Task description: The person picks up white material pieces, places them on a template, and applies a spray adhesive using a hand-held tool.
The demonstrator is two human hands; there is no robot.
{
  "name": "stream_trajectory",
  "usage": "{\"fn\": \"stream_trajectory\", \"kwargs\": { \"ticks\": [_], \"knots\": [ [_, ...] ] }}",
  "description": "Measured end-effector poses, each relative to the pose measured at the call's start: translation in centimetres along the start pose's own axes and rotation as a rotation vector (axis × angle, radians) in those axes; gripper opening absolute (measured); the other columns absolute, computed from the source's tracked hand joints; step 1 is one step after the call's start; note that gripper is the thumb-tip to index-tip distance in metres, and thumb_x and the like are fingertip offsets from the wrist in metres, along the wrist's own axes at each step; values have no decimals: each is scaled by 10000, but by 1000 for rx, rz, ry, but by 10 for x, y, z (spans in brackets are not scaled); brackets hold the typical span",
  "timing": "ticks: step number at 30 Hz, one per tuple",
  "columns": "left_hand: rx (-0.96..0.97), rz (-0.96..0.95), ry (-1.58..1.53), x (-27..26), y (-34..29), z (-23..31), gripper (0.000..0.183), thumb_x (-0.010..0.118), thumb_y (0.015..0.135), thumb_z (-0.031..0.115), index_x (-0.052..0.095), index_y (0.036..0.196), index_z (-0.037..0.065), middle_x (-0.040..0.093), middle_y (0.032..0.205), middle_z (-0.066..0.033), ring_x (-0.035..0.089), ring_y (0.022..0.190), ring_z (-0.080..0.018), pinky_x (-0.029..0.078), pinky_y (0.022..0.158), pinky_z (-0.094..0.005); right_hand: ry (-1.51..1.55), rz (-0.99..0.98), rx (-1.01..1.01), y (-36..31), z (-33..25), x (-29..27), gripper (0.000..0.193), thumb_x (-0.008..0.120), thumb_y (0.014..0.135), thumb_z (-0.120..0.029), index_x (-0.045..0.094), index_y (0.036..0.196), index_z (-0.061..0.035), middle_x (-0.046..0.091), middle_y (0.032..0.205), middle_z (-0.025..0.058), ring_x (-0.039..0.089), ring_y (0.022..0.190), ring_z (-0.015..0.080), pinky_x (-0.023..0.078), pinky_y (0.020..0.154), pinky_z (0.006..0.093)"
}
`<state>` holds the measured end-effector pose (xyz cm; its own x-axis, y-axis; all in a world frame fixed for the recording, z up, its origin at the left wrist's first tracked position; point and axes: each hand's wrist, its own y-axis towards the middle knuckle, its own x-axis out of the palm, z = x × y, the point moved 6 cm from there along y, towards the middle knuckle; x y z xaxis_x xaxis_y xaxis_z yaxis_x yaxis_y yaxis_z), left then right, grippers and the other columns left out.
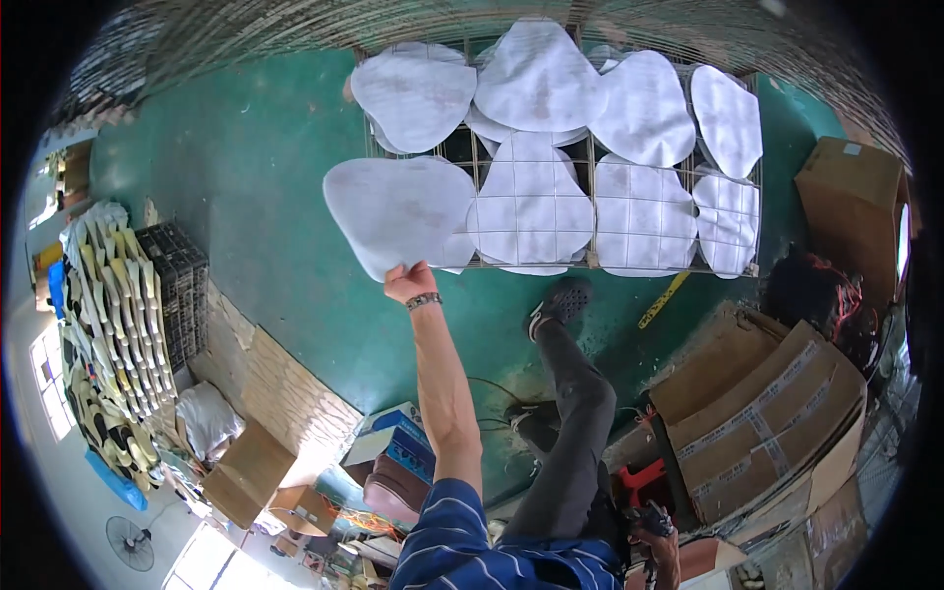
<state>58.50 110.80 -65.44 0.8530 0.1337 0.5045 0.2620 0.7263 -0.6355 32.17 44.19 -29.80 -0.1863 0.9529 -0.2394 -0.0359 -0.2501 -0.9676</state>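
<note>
My left hand (pixel 409 281), with a bracelet on its wrist, pinches the near edge of a white, rounded, flat sheet (pixel 398 206). This sheet lies partly over the front left corner of a wire mesh rack (pixel 590 258), its left side sticking out past the frame. Several similar white sheets (pixel 541 79) are spread in two rows on the rack, some overlapping. Thin wires cross over other front-row sheets (pixel 644 216). Low at my right side, my right hand (pixel 661 543) is closed around a dark object whose kind I cannot make out.
Flattened cardboard boxes (pixel 767 423) lean at the right, near an upright carton (pixel 851 187). A black crate (pixel 177 285) and stacked pale, curved pieces (pixel 118 305) stand left. A blue box (pixel 403 447) lies beside my left arm. Yellow tape (pixel 664 300) marks the green floor (pixel 256 177).
</note>
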Motion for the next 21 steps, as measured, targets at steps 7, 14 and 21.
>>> {"fn": "stream_trajectory", "kwargs": {
  "ticks": [7,14,21],
  "knots": [
    [66,679,639,-135,55,-69,564,676,841,265,547,1368,112,674,1155,-158,676,1033,-330,588,847,-497,7,-95,-271,5,-40,16,692,704,869,-113,448,1511,-115,652,1283,84,642,940,184,567,749,333],
    [107,-468,2235,-140,-12,-172,475,630,845,331,649,1228,51,693,1189,-164,651,1098,-281,487,1013,-435,329,270,-294,-39,-3,1,994,774,738,-10,255,1586,-37,674,1172,110,655,997,199,521,912,308],
    [-524,-822,1773,-32,-226,-195,485,654,904,107,528,1371,66,686,1026,-132,658,759,-220,567,598,-336,252,397,-216,-97,115,23,938,789,780,-223,303,1569,-77,691,1165,187,655,1067,266,494,924,359]
  ]
}}
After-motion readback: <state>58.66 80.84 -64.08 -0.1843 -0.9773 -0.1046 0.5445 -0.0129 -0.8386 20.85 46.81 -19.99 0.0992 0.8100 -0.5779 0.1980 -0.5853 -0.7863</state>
